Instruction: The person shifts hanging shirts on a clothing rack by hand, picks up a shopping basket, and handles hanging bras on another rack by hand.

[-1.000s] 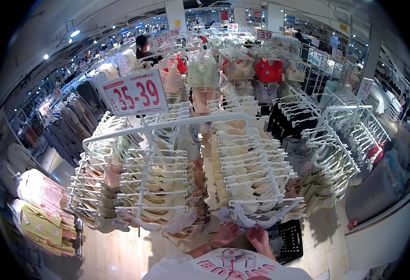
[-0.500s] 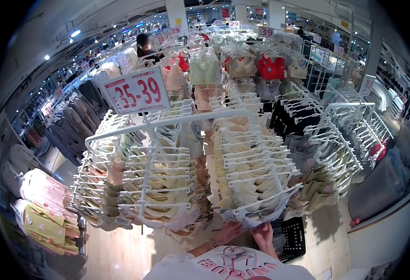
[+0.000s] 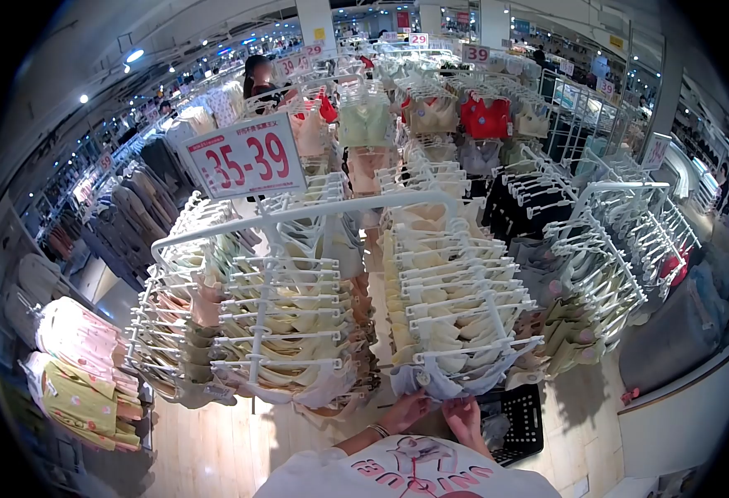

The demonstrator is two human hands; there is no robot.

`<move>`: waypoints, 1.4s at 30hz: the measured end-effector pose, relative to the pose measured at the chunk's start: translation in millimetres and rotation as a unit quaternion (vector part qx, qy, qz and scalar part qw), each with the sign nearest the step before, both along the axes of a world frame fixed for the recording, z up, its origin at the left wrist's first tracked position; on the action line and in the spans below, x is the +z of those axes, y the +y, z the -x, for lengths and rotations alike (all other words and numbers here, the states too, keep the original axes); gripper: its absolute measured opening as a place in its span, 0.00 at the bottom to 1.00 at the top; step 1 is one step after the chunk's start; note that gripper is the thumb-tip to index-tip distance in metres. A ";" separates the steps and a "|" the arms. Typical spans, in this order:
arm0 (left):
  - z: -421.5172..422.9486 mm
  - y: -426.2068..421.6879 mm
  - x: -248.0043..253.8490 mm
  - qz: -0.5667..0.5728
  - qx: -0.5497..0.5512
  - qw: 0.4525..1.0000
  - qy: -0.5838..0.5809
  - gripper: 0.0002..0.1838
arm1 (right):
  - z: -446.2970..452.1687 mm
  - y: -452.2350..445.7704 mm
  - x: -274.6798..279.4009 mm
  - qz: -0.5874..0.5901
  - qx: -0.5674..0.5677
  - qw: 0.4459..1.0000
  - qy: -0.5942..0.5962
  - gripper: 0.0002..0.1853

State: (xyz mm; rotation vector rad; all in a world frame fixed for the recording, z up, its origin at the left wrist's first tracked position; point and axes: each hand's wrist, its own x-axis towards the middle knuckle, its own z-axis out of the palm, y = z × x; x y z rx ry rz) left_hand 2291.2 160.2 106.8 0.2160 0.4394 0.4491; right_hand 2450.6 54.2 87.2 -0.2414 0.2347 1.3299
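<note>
Bra (image 3: pixel 455 387), pale, hangs at near end of rack (image 3: pixel 339 205). Left hand (image 3: pixel 407 412) and right hand (image 3: pixel 464 417) close together at lower edge, fingers curled; whether gripping, cannot tell. Light, level handling should suit soft-looking cloth.

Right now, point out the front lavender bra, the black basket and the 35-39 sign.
Lavender bra (image 3: pixel 462 388): head view, middle of its front, just above the hands (image 3: pixel 413 405).
Black basket (image 3: pixel 532 417): head view, perforated side at its right.
35-39 sign (image 3: pixel 246 160): head view, middle of its printed face.
</note>
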 end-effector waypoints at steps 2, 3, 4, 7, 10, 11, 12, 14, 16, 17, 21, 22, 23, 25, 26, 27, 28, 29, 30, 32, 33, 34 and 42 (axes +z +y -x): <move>1.6 0.2 -1.3 0.002 0.001 1.000 0.001 0.09 | -1.0 0.0 -2.6 -0.023 0.013 1.000 -0.014 0.08; 1.9 -0.1 3.3 0.009 -0.002 1.000 0.010 0.10 | -1.5 0.0 -4.0 -0.021 0.012 1.000 -0.012 0.08; 2.2 -0.8 7.9 0.016 -0.005 1.000 0.020 0.10 | -1.7 0.0 -5.4 -0.020 0.011 1.000 -0.010 0.08; 3.7 -2.9 20.9 0.027 -0.011 0.999 0.030 0.11 | 2.6 2.5 10.2 0.032 -0.006 0.999 0.005 0.09; 5.6 -4.6 20.8 0.030 -0.013 0.999 0.027 0.11 | 5.0 3.1 16.2 0.063 -0.012 0.998 0.018 0.10; 6.3 -4.5 19.8 0.029 -0.012 0.999 0.026 0.11 | 5.4 3.4 15.6 0.065 -0.011 0.998 0.021 0.10; 6.6 -4.5 18.7 0.026 -0.013 0.999 0.026 0.11 | 4.6 2.9 11.1 0.039 -0.003 0.999 0.011 0.08; 7.2 -4.3 16.3 0.021 -0.014 0.999 0.027 0.11 | 2.5 0.8 -0.6 -0.013 0.015 1.000 -0.009 0.07; 8.3 -1.2 -0.6 0.027 -0.025 0.999 0.015 0.11 | 5.7 2.4 6.8 0.011 0.002 1.000 -0.002 0.08; 9.1 -0.6 -9.6 0.031 -0.031 0.999 0.009 0.11 | 7.0 3.3 9.8 0.023 -0.005 1.000 0.001 0.09; 8.4 0.5 -4.4 0.036 -0.023 0.999 0.009 0.10 | 8.3 4.1 10.7 0.051 -0.004 0.999 0.007 0.09; 8.8 0.9 -0.1 0.038 -0.024 0.999 0.000 0.10 | 9.1 4.4 10.6 0.059 -0.005 0.998 0.002 0.09; 9.0 1.2 3.4 0.041 -0.025 0.999 -0.009 0.10 | 9.7 4.6 10.5 0.066 -0.006 0.998 -0.004 0.09; 9.1 1.4 4.0 0.053 -0.021 0.998 -0.015 0.09 | 10.9 4.5 10.7 0.059 -0.010 0.998 -0.003 0.10; 9.0 1.6 4.3 0.059 -0.019 0.998 -0.018 0.09 | 11.2 4.4 10.9 0.056 -0.012 0.998 -0.002 0.10; 9.2 1.9 -0.3 0.053 -0.026 0.998 -0.025 0.09 | 11.2 4.2 11.1 0.053 -0.013 0.998 -0.004 0.10; 9.7 2.2 -7.3 0.047 -0.032 0.998 -0.031 0.09 | 11.2 3.9 11.3 0.051 -0.013 0.999 -0.006 0.10; 10.1 2.1 -13.0 0.041 -0.038 0.998 -0.037 0.09 | 11.1 3.8 11.4 0.048 -0.013 0.999 -0.008 0.11; 10.6 1.6 -15.5 0.023 -0.044 0.998 -0.036 0.09 | 11.2 4.1 12.5 0.056 -0.015 0.998 -0.007 0.11; 11.7 0.8 -20.4 -0.014 -0.055 0.998 -0.033 0.08 | 11.9 5.0 14.6 0.072 -0.019 0.997 -0.003 0.12; 11.6 0.7 -16.3 -0.004 -0.052 0.998 -0.027 0.08 | 11.9 4.8 13.9 0.065 -0.016 0.998 -0.004 0.13; 11.2 0.2 -12.3 0.005 -0.048 0.999 -0.021 0.08 | 11.6 4.2 13.1 0.059 -0.013 0.998 -0.005 0.13; 8.5 3.2 -2.9 -0.009 -0.023 1.000 -0.012 0.07 | 13.9 3.3 11.4 0.033 -0.009 0.999 -0.015 0.12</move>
